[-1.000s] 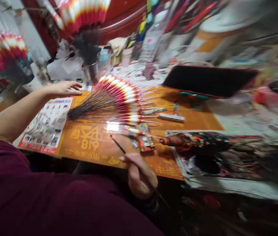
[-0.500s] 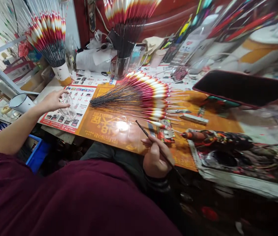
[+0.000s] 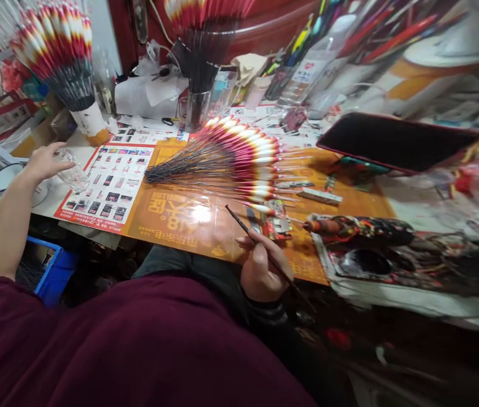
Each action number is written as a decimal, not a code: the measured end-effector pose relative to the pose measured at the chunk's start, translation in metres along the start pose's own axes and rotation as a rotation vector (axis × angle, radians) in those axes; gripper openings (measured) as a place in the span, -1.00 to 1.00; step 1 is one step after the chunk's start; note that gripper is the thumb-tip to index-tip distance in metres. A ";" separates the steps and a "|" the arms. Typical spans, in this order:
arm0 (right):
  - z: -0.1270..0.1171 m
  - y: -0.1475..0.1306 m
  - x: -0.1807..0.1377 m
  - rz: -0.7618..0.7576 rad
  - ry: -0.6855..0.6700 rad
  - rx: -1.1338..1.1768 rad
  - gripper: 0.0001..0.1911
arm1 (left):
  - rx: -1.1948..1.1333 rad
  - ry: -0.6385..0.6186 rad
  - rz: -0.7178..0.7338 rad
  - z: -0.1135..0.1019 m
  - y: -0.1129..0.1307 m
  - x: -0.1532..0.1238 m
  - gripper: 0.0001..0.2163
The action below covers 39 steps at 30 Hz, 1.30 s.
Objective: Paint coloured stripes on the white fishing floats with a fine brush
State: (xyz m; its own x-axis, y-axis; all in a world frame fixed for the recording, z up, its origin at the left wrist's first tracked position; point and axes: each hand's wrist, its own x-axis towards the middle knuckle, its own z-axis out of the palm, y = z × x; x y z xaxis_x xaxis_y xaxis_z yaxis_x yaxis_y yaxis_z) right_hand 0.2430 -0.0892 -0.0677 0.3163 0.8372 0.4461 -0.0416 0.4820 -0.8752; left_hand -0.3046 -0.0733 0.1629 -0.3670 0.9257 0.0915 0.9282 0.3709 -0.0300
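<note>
**Bench inspection: paintbrush gripped in right hand, glass held in left**

Right hand (image 3: 262, 271) closed in a pen grip around a fine dark paintbrush (image 3: 251, 233), brush tip near the lower floats; orange printed mat (image 3: 180, 226) lies beneath; red-and-white banded floats (image 3: 239, 152) lie fanned on it, well apart from the left hand (image 3: 46, 163); that hand's fingers curl around a clear glass (image 3: 72, 178), which sits just beside a printed leaflet (image 3: 112, 181); farther back, more floats (image 3: 199, 51) stand fanned in a glass tumbler (image 3: 197, 110).

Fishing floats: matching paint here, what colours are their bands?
Their bands are red and white, best in the head view.
</note>
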 end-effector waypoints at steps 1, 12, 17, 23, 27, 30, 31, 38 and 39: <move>0.000 -0.001 0.000 0.000 -0.005 -0.004 -0.74 | 0.028 -0.018 -0.007 -0.001 0.003 0.000 -0.08; 0.002 0.003 0.006 -0.003 -0.079 0.029 -0.74 | 0.024 -0.006 0.592 0.071 0.209 -0.010 -0.05; 0.006 -0.001 0.012 -0.042 -0.112 0.036 -0.72 | -0.024 -0.069 0.592 0.112 0.272 0.026 0.14; 0.007 -0.006 0.017 -0.054 -0.149 0.067 -0.74 | -0.064 -0.070 0.558 0.126 0.268 0.048 0.02; 0.004 -0.007 0.017 -0.069 -0.166 0.080 -0.74 | -0.041 -0.068 0.462 0.125 0.241 0.041 0.07; 0.002 -0.004 0.015 -0.047 -0.176 0.062 -0.73 | -0.077 -0.071 0.390 0.122 0.221 0.035 0.08; 0.002 -0.003 0.015 -0.042 -0.173 0.060 -0.73 | -0.096 -0.074 0.380 0.120 0.217 0.034 0.09; 0.002 -0.003 0.014 -0.017 -0.144 0.052 -0.71 | -0.064 -0.005 0.423 0.098 0.233 0.008 -0.01; 0.002 -0.004 0.014 -0.011 -0.144 0.047 -0.70 | -0.045 0.029 0.459 0.094 0.241 0.001 -0.03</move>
State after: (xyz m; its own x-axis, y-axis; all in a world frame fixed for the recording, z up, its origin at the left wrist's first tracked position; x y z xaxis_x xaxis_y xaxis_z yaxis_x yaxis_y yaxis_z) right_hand 0.2455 -0.0788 -0.0580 0.1780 0.8586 0.4808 -0.0840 0.5001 -0.8619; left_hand -0.0875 0.0240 0.0623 0.0838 0.9908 0.1066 0.9963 -0.0810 -0.0304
